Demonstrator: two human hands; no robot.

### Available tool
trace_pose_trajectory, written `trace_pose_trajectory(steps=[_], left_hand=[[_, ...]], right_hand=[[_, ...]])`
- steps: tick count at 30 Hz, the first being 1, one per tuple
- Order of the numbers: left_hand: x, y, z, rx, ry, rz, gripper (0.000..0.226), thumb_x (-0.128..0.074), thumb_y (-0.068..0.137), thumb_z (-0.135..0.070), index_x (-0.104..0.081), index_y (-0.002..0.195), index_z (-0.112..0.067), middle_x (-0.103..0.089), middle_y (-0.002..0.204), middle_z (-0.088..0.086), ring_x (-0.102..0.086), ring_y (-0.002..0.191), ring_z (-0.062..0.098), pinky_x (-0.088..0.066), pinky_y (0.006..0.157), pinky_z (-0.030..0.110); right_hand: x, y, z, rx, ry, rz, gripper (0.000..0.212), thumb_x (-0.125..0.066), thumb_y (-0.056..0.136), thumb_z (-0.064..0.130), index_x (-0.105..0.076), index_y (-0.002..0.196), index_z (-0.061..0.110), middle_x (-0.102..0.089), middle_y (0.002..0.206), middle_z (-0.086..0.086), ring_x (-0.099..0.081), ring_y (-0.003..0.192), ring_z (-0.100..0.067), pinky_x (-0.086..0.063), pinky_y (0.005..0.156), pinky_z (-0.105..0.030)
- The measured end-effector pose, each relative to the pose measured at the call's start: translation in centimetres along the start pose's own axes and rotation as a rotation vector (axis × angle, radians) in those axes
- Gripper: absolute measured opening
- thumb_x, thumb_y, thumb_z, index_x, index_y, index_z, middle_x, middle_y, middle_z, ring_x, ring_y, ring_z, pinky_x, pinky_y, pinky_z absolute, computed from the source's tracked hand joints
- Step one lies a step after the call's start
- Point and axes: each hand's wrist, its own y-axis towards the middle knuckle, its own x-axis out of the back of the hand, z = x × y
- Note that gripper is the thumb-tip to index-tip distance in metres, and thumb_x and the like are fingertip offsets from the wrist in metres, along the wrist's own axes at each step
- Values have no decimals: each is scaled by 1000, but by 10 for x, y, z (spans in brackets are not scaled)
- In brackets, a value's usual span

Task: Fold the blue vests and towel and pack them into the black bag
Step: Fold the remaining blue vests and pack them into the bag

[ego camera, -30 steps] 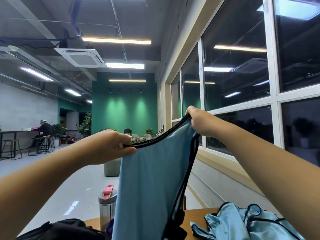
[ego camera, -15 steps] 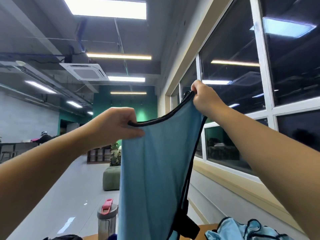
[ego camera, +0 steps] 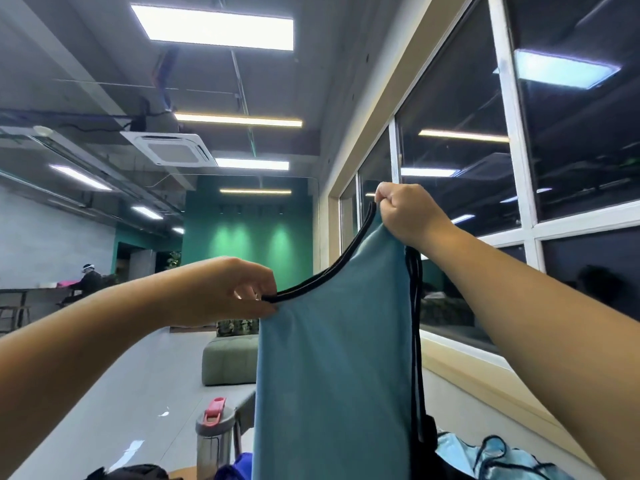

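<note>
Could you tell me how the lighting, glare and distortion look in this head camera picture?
Head view: the ceiling light panel is blown out white; the dark windows mirror the ceiling lights as glare; the wide lens bends the window frames and stretches both forearms; the blue vest, pinched by the left hand and right hand, is evenly lit and fairly sharp.

Vest hem and bag cropped below
</note>
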Motion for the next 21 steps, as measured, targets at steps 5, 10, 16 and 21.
trace_pose_trajectory(steps=[5,10,16,21], left_hand=[[2,-13,-8,-16,-100,-18,10,-73,78,-30,-66,80,-37,-68,76,-21,-64,73,-1,-51,74,18],[0,-22,-21,-35,-226,-150,10,-66,74,-38,-59,71,-30,-64,67,-22,-57,60,-5,-43,62,10],[-31,-14,-9,5,-290,-292,21,-67,85,-24,-50,74,-25,-54,60,-18,-40,54,2,-38,57,23],[-90,-14,23,137,-617,-81,18,-65,87,-9,-50,85,-20,-58,80,2,-52,66,14,-47,61,32]], right_hand=[[16,-16,8,55,48,34,25,-39,84,9,-42,61,18,-46,60,1,-40,59,-14,-32,54,-28],[29,-21,11,64,-33,3,15,-38,89,11,-45,76,12,-47,72,1,-42,68,-17,-33,61,-32],[-4,-30,-6,-33,39,90,13,-30,101,16,-43,100,17,-48,99,-7,-50,89,-29,-42,81,-42],[-64,-66,-35,-216,45,303,18,-28,98,30,-41,87,33,-49,85,-1,-51,80,-26,-37,66,-37]])
